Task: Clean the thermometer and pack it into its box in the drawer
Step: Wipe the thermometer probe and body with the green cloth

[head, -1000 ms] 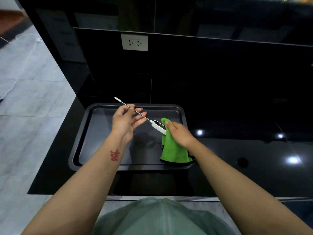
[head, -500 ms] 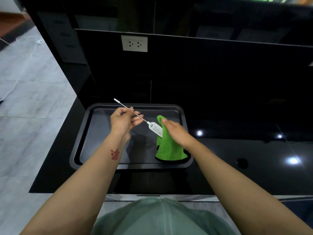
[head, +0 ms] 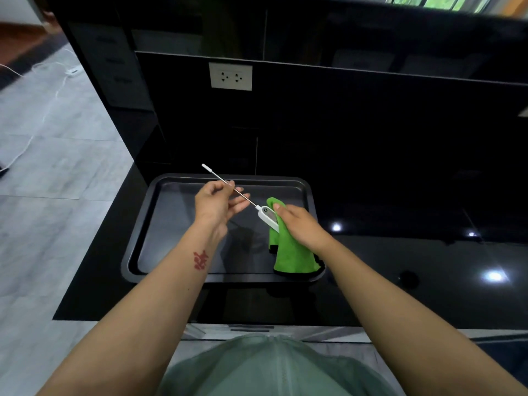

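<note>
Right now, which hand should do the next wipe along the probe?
Probably the right hand: it already holds the green cloth against the thermometer body. The left hand pinches the probe mid-shaft, steadying it over the tray, so it is best kept there.

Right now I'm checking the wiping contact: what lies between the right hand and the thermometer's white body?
In the head view, the green cloth lies between the right hand and the white thermometer body.
</note>
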The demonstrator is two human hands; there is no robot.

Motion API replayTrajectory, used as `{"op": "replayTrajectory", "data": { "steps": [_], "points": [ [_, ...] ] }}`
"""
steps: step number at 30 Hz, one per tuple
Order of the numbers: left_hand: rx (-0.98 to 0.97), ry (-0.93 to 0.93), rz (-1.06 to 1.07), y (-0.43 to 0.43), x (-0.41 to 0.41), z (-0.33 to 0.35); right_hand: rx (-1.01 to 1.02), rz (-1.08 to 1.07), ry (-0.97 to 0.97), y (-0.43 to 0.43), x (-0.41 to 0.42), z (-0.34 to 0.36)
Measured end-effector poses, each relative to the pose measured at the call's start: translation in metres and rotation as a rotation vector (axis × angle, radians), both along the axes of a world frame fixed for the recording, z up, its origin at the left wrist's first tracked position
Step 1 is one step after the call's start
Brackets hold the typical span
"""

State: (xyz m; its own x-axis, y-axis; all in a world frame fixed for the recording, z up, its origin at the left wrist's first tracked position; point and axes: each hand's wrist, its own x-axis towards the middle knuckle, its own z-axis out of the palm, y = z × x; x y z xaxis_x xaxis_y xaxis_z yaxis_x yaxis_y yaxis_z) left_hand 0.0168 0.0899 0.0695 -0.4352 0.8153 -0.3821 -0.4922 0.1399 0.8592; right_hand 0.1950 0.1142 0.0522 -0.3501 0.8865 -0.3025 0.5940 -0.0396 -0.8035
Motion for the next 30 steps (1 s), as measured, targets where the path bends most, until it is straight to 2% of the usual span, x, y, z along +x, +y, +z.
{"op": "replayTrajectory", "data": {
  "steps": [5, 15, 21, 30],
  "points": [
    [0.015, -0.009, -0.138, -0.003, 0.006, -0.001, 0.012, 0.034, -0.039, -0.004, -0.008, 0.006],
    [0.024, 0.022, 0.012, 0.000, -0.008, 0.000, 0.010, 0.064, -0.059, -0.003, 0.000, -0.004],
    [0.018, 0.066, -0.045, -0.001, 0.008, -0.007, 0.018, 0.065, -0.021, -0.003, -0.013, 0.004],
    [0.035, 0.027, 0.032, -0.002, 0.004, -0.008, 0.070, 0.017, -0.037, -0.001, -0.006, -0.005]
  ]
}}
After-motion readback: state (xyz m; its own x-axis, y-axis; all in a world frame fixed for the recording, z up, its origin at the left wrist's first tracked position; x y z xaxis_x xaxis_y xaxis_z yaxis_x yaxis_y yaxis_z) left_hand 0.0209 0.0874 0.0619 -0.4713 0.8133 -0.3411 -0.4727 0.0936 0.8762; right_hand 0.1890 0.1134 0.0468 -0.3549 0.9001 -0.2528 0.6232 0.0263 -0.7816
